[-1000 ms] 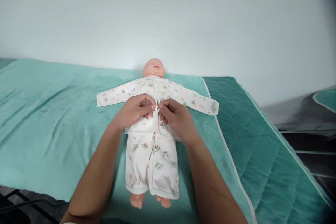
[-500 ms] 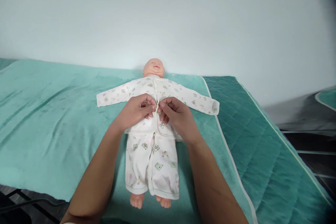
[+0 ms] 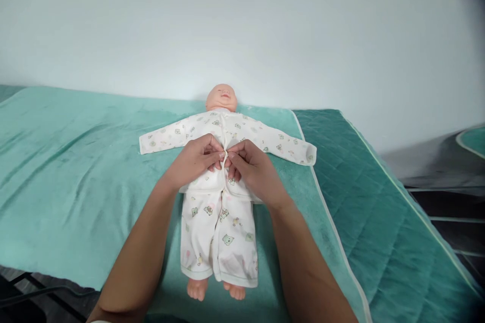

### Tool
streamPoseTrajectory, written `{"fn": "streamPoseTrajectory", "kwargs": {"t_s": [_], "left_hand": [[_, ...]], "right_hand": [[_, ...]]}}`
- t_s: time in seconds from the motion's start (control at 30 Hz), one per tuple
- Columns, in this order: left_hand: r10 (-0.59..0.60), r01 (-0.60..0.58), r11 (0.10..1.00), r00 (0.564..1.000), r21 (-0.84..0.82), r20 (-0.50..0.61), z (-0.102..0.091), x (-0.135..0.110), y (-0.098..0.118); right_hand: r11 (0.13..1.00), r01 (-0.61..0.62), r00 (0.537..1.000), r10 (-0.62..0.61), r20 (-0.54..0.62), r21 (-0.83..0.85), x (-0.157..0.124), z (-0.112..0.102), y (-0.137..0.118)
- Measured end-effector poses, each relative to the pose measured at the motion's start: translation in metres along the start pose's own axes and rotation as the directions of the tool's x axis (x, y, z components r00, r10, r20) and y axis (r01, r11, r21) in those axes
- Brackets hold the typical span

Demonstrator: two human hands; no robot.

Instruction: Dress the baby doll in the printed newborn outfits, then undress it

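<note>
A baby doll [image 3: 222, 98] lies on its back, head toward the wall, its sleeves spread wide. It wears a white printed baby shirt [image 3: 242, 126] and matching pants [image 3: 231, 242], from which its bare feet stick out. Over the middle of the shirt, my left hand [image 3: 200, 159] pinches the front edge between thumb and fingers. My right hand [image 3: 250, 164] pinches the same front edge from the other side, the fingertips of both hands almost meeting. Any button or snap between the fingertips is hidden.
A light green blanket [image 3: 56, 171] with folds lies under the doll. To the right, a darker quilted cover [image 3: 371, 202] reaches the bed's edge. A white wall [image 3: 242, 25] rises directly behind. Dark metal bars [image 3: 443, 219] show at the lower right.
My right hand's fingertips have shifted slightly left, closer to the left hand's, and the shirt's front edge is bunched between them. The doll lies in the same place.
</note>
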State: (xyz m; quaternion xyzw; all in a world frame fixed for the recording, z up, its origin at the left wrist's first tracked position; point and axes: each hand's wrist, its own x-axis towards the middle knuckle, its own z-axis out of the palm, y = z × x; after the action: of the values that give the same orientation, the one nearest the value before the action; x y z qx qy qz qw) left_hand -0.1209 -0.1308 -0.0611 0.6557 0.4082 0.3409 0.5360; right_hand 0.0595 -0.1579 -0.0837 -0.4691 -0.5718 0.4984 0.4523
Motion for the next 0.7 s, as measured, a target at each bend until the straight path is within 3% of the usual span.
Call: {"fn": "streamPoseTrajectory", "kwargs": {"t_s": [0.47,0.7], "left_hand": [[0.02,-0.015,0.993,0.999,0.114,-0.036,0.0049,-0.0024,0.0036],[0.025,-0.025,0.999,1.0,0.027,0.019,0.0015,-0.0004,0.001]], "right_hand": [[0.999,-0.007,0.994,0.012,0.109,-0.041,-0.0037,-0.0001,-0.0039],[0.998,-0.037,0.995,0.032,0.095,0.054,-0.0012,0.0006,-0.0033]]}}
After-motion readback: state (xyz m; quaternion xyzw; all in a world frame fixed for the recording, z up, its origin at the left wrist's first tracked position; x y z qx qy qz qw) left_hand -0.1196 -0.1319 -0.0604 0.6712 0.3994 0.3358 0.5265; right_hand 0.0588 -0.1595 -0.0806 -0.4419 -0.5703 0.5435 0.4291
